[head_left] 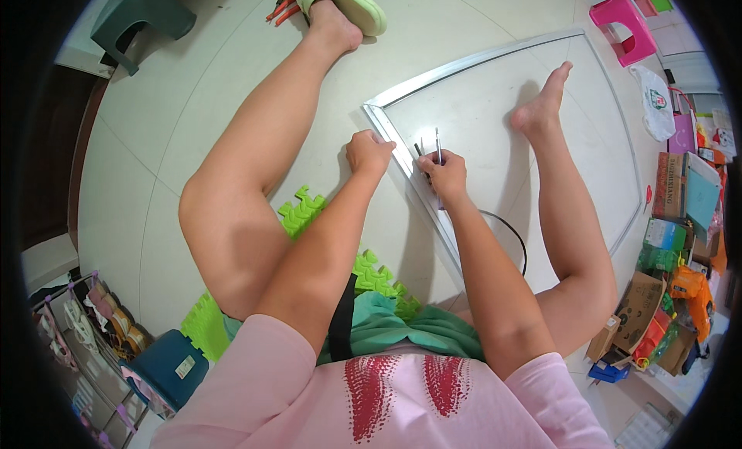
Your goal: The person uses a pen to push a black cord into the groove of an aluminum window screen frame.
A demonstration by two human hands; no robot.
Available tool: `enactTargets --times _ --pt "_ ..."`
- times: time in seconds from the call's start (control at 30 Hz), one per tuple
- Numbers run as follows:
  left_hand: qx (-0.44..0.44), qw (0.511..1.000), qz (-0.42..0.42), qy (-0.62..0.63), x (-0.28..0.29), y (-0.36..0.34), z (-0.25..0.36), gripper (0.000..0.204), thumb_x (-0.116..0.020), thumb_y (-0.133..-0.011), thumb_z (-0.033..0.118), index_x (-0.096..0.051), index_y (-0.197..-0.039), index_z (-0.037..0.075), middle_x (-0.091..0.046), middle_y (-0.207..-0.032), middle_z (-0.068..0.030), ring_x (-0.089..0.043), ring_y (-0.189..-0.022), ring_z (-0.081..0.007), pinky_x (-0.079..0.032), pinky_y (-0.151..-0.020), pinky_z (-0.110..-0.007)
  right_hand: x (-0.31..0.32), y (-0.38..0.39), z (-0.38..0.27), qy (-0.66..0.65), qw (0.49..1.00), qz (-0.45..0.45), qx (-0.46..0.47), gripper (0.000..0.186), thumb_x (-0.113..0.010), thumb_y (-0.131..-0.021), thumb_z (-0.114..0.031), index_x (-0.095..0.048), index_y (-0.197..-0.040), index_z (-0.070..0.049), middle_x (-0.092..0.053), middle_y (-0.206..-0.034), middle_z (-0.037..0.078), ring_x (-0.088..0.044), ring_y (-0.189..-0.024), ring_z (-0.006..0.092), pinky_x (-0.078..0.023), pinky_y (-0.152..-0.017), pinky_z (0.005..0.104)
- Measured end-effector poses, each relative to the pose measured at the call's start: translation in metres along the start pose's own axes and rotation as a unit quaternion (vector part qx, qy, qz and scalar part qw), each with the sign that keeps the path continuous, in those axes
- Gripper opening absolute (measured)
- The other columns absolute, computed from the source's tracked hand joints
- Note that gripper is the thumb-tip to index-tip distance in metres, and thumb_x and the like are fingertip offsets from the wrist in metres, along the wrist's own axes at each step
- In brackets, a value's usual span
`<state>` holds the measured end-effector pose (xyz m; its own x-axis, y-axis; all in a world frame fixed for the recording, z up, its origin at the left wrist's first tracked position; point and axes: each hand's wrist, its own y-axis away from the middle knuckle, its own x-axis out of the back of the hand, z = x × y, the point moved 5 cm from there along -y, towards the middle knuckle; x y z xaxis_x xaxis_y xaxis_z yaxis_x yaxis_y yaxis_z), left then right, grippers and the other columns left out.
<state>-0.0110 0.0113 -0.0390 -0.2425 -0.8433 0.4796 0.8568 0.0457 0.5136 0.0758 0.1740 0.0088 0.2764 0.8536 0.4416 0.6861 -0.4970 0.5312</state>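
Note:
A silver metal frame point(483, 62) with a curved look lies flat on the floor between my legs. My left hand point(369, 152) is closed at its left rail, the thumb and fingertip pressed at the rail's outer edge. Across the same rail, my right hand point(445, 175) grips a thin screwdriver point(438, 140), its metal shaft pointing up and away from me. Beside the shaft, a short dark piece sticks out by the fingers; its kind is unclear. A thin black cord point(519, 236) curves across the floor beneath my right forearm, partly hidden by it.
Green foam mat pieces point(301, 211) lie under me. My right foot rests inside the frame. Red-handled tools point(286, 12) are near my left slipper point(352, 8). A pink stool point(623, 30) stands far right, a dark green stool point(143, 20) far left. Boxes point(635, 314) crowd the right side.

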Motion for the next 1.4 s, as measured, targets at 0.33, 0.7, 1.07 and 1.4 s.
enactTargets --times 0.33,0.7,1.07,1.4 --pt "0.034 0.999 0.0 -0.035 0.012 0.018 0.009 0.029 -0.081 -0.068 0.017 -0.057 -0.064 0.003 -0.066 -0.063 -0.0106 -0.066 -0.056 -0.0159 -0.051 -0.057 -0.028 -0.027 -0.02 -0.04 0.055 0.991 0.014 0.117 0.018 -0.071 -0.076 -0.016 -0.066 -0.079 0.001 -0.065 -0.066 0.009 -0.059 -0.059 0.0162 -0.048 -0.06 0.0307" --pt "-0.084 0.984 0.128 -0.088 0.022 0.025 0.016 0.025 -0.077 -0.066 0.007 -0.056 -0.079 0.003 -0.061 -0.072 -0.0071 -0.061 -0.065 -0.0152 -0.05 -0.061 -0.028 -0.054 -0.041 -0.058 0.126 0.979 0.056 0.15 0.015 -0.071 -0.074 -0.014 -0.064 -0.074 0.0 -0.065 -0.066 0.011 -0.062 -0.057 0.0207 -0.049 -0.058 0.0341" --pt "-0.272 0.954 0.121 -0.034 0.02 -0.003 0.051 0.018 -0.071 -0.075 0.001 -0.064 -0.092 0.002 -0.062 -0.077 -0.0053 -0.058 -0.061 -0.0122 -0.049 -0.059 -0.026 -0.047 -0.051 -0.059 0.081 0.992 0.003 0.095 0.018 -0.077 -0.07 -0.015 -0.066 -0.069 -0.001 -0.063 -0.06 0.009 -0.057 -0.051 0.0176 -0.048 -0.054 0.031" --pt "-0.156 0.984 0.091 0.01 0.017 -0.01 0.043 0.016 -0.073 -0.077 0.005 -0.064 -0.089 -0.001 -0.067 -0.072 -0.0067 -0.063 -0.063 -0.0104 -0.051 -0.059 -0.023 -0.046 -0.054 -0.053 0.078 0.995 -0.007 0.069 0.025 -0.079 -0.07 -0.02 -0.064 -0.067 -0.001 -0.063 -0.059 0.009 -0.057 -0.051 0.0168 -0.047 -0.053 0.0309"
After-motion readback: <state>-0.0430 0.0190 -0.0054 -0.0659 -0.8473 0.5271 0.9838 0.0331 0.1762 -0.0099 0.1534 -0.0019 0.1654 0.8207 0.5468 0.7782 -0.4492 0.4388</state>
